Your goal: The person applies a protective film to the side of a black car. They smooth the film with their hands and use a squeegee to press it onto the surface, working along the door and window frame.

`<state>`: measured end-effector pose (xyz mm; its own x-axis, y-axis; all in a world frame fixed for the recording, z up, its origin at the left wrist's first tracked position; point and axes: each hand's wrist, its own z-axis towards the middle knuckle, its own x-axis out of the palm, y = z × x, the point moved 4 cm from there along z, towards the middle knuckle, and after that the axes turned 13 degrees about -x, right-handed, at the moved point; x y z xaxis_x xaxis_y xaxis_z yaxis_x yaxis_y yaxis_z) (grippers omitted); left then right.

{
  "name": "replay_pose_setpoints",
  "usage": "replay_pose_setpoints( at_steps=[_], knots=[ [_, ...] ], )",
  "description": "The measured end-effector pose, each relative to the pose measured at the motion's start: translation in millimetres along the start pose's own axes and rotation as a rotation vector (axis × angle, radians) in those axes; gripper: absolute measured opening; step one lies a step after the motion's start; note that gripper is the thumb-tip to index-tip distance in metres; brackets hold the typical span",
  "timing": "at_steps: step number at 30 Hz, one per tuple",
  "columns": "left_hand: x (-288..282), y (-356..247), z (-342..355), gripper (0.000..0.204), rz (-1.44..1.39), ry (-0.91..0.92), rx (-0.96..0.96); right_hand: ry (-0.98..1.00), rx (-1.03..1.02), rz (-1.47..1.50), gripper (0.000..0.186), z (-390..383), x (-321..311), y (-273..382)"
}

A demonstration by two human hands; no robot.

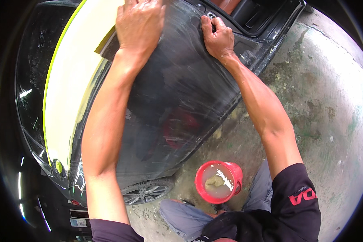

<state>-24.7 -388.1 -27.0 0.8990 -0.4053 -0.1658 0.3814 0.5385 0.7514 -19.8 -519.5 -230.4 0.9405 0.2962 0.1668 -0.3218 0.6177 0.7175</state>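
My left hand (139, 28) is at the top, closed on a dark sanding sheet (107, 46) that lies against the car's pale yellow panel (74, 56); its fingertips run past the picture's edge. The dark grey car panel (157, 92), streaked with whitish residue, spreads between my arms. My right hand (218, 38) grips that panel's upper edge by the dark opening, fingers curled over it beside a small metal fitting.
Below the car, a red bucket (238, 181) holds cloudy water with a yellowish sponge (213, 181). The wheel (145, 195) is at the lower middle, near my bent legs. Stained concrete floor (322, 121) stretches to the right.
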Motion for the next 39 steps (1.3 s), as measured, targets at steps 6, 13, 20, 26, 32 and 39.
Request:
replay_pose_setpoints(
  at_steps=[6, 13, 20, 26, 32, 39],
  knots=[
    [-4, 7, -11, 0.053, 0.043, -0.002, -0.024, -0.035, -0.018, 0.030, 0.059, 3, -3, 4],
    [-1, 14, -22, 0.056, 0.015, -0.018, -0.019, -0.032, -0.018, 0.018, 0.058, 5, -8, 2],
    [-5, 1, 5, 0.054, -0.026, 0.092, -0.026, 0.000, 0.000, -0.014, 0.057, 3, 0, -4],
    [-97, 181, -184, 0.062, 0.009, 0.217, -0.073, -0.094, -0.111, -0.004, 0.057, 15, -4, -8],
    [-59, 119, -128, 0.063, -0.110, 0.211, -0.080, -0.146, -0.330, -0.100, 0.055, 5, 1, 2],
    [-90, 161, -171, 0.065, -0.006, 0.124, -0.039, -0.064, -0.107, 0.053, 0.060, 9, -1, -22]
  ],
)
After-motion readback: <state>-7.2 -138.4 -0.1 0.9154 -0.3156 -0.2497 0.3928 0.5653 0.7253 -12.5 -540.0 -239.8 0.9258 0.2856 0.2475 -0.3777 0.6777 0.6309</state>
